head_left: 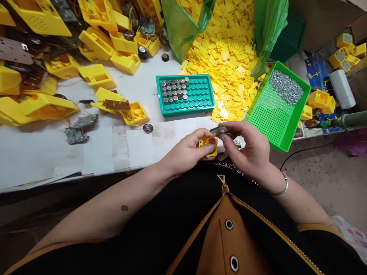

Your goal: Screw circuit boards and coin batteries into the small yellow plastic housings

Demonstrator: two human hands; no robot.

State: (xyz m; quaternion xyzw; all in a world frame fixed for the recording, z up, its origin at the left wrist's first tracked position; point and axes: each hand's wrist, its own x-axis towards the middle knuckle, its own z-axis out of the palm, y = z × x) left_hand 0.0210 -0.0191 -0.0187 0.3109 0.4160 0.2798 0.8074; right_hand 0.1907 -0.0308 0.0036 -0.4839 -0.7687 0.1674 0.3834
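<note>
My left hand (192, 148) grips a small yellow plastic housing (213, 151) between thumb and fingers, at the table's front edge. Just right of it, my right hand (249, 149) pinches a small circuit board (219, 130), held over the housing's upper edge. Whether the two parts touch I cannot tell. Beyond my hands sits a teal tray (197, 108) with rows of small round metal-topped parts (174, 87) in its left half. A round black speaker (148, 128) lies on the table to the left of my hands.
Yellow housings with wires and boards (97, 76) crowd the left and back of the table (114, 152). A heap of flat yellow pieces (223, 57) spills from a green bag (183, 26). On the right, a green perforated basket (271, 122) contains silver screws (285, 87).
</note>
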